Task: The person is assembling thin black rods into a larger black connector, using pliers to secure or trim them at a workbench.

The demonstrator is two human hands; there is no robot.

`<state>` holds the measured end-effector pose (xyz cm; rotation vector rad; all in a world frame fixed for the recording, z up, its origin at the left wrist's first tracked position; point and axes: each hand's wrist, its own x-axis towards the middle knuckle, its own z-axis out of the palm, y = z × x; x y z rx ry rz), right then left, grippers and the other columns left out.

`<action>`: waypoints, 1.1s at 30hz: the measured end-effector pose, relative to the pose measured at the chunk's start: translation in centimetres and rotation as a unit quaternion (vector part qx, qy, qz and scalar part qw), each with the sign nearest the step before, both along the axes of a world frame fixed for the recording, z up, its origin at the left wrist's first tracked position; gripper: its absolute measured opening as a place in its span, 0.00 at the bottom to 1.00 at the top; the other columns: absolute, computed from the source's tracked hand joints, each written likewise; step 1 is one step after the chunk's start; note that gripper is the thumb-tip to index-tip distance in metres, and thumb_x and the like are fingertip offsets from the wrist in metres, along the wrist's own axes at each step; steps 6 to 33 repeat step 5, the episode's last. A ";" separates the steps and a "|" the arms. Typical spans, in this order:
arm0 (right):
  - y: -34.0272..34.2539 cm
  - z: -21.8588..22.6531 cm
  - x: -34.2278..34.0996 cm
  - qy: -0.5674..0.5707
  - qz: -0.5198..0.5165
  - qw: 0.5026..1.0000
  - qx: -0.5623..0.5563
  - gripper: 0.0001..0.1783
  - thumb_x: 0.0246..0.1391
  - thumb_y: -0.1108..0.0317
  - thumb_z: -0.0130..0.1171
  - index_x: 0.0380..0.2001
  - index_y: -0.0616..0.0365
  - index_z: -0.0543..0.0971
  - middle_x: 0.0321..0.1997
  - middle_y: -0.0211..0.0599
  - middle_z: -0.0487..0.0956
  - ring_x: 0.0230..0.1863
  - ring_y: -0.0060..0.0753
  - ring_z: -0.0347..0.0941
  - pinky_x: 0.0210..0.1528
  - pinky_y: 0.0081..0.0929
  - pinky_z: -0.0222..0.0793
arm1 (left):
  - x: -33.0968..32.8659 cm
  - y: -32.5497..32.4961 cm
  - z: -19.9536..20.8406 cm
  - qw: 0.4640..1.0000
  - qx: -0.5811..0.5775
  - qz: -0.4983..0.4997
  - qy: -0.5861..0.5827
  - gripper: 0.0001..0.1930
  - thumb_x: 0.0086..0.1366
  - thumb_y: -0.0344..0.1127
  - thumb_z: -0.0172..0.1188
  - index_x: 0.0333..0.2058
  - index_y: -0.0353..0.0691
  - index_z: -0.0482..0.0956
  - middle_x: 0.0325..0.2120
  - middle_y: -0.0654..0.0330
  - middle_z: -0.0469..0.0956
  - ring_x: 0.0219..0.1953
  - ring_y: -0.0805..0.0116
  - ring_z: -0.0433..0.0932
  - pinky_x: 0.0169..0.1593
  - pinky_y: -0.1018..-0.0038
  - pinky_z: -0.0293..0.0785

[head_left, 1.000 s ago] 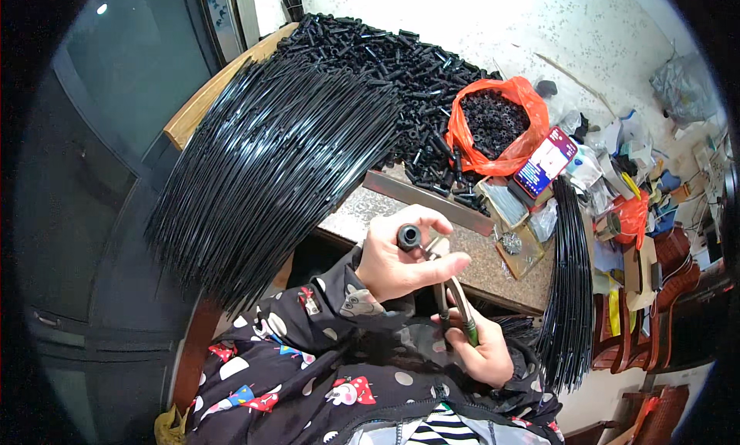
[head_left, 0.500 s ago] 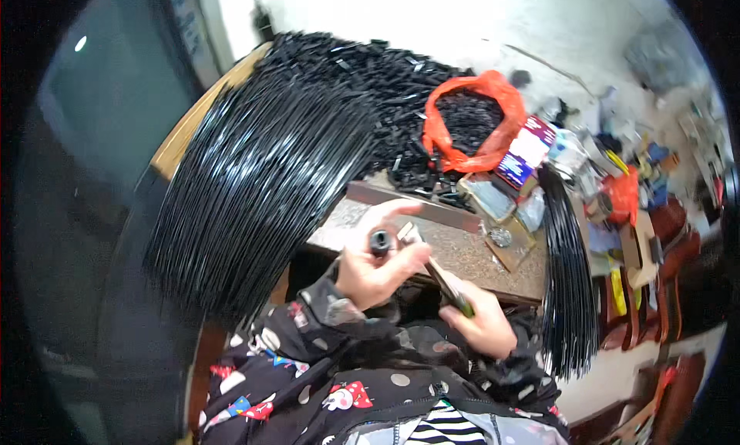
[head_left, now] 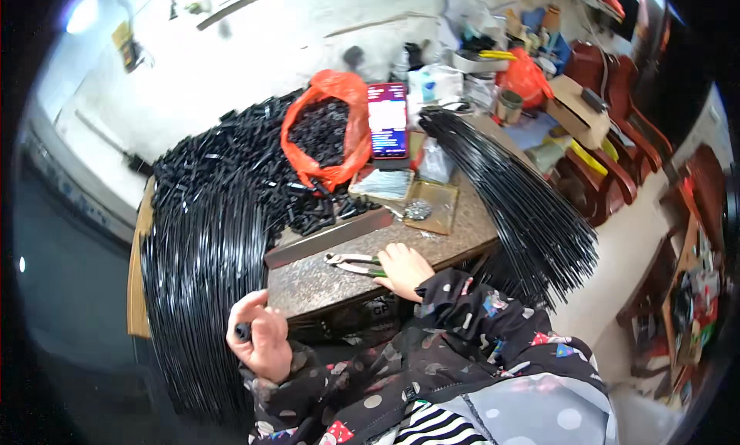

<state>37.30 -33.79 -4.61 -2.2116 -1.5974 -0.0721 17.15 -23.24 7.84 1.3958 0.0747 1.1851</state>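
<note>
Near the table's front-left corner, my left hand (head_left: 264, 341) is closed around a black tube (head_left: 243, 332). The tube's round end pokes out between the fingers, and the rest of it is hidden in the palm. On the speckled tabletop (head_left: 308, 287) lies a pair of pliers (head_left: 351, 261), jaws pointing left and handles parted. My right hand (head_left: 405, 269) rests on the table with its fingers over the green handle ends. Just left of my left hand, a broad bundle of long black rods (head_left: 204, 291) hangs off the table.
A metal strip (head_left: 331, 238) edges a heap of short black pieces (head_left: 223, 156). Behind stand an orange plastic bag (head_left: 351, 98) of black parts and a lit phone (head_left: 387, 121). A tray (head_left: 443, 218) holds small metal bits. Another rod bundle (head_left: 516, 198) overhangs the right side.
My hands have moved apart. The right one has brought the pliers down onto the tabletop; the left, still holding the tube, has moved left and lower. The view has turned rightward.
</note>
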 end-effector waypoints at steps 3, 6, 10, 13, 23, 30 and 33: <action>0.0 -0.1 -0.3 -0.014 0.009 1.000 -0.001 0.24 0.40 0.55 0.58 0.37 0.60 0.68 0.35 0.38 0.66 0.41 0.38 0.61 0.40 0.32 0.60 | -0.2 0.3 0.3 1.000 0.017 -0.023 -0.007 0.20 0.59 0.39 0.52 0.42 0.25 0.66 0.08 0.72 0.53 0.09 0.85 0.48 0.12 0.84 0.42; -0.2 -0.7 -0.2 -0.022 0.010 1.000 -0.006 0.29 0.40 0.54 0.58 0.43 0.61 0.66 0.38 0.37 0.66 0.43 0.36 0.60 0.42 0.35 0.57 | 0.0 0.9 1.1 0.998 0.017 -0.049 -0.030 0.22 0.58 0.38 0.54 0.45 0.25 0.63 0.08 0.71 0.54 0.08 0.85 0.49 0.11 0.84 0.43; -0.2 -0.7 -0.2 -0.022 0.010 1.000 -0.006 0.29 0.40 0.54 0.58 0.43 0.61 0.66 0.38 0.37 0.66 0.43 0.36 0.60 0.42 0.35 0.57 | 0.0 0.9 1.1 0.998 0.017 -0.049 -0.030 0.22 0.58 0.38 0.54 0.45 0.25 0.63 0.08 0.71 0.54 0.08 0.85 0.49 0.11 0.84 0.43; -0.2 -0.7 -0.2 -0.022 0.010 1.000 -0.006 0.29 0.40 0.54 0.58 0.43 0.61 0.66 0.38 0.37 0.66 0.43 0.36 0.60 0.42 0.35 0.57 | 0.0 0.9 1.1 0.998 0.017 -0.049 -0.030 0.22 0.58 0.38 0.54 0.45 0.25 0.63 0.08 0.71 0.54 0.08 0.85 0.49 0.11 0.84 0.43; -0.2 -0.7 -0.2 -0.022 0.010 1.000 -0.006 0.29 0.40 0.54 0.58 0.43 0.61 0.66 0.38 0.37 0.66 0.43 0.36 0.60 0.42 0.35 0.57 | 0.0 0.9 1.1 0.998 0.017 -0.049 -0.030 0.22 0.58 0.38 0.54 0.45 0.25 0.63 0.08 0.71 0.54 0.08 0.85 0.49 0.11 0.84 0.43; -0.2 -0.7 -0.2 -0.022 0.010 1.000 -0.006 0.29 0.40 0.54 0.58 0.43 0.61 0.66 0.38 0.37 0.66 0.43 0.36 0.60 0.42 0.35 0.57 | 0.0 0.9 1.1 0.998 0.017 -0.049 -0.030 0.22 0.58 0.38 0.54 0.45 0.25 0.63 0.08 0.71 0.54 0.08 0.85 0.49 0.11 0.84 0.43; -0.2 -0.7 -0.2 -0.022 0.010 1.000 -0.006 0.29 0.40 0.54 0.58 0.43 0.61 0.66 0.38 0.37 0.66 0.43 0.36 0.60 0.42 0.35 0.57 | 0.0 0.9 1.1 0.998 0.017 -0.049 -0.030 0.22 0.58 0.38 0.54 0.45 0.25 0.63 0.08 0.71 0.54 0.08 0.85 0.49 0.11 0.84 0.43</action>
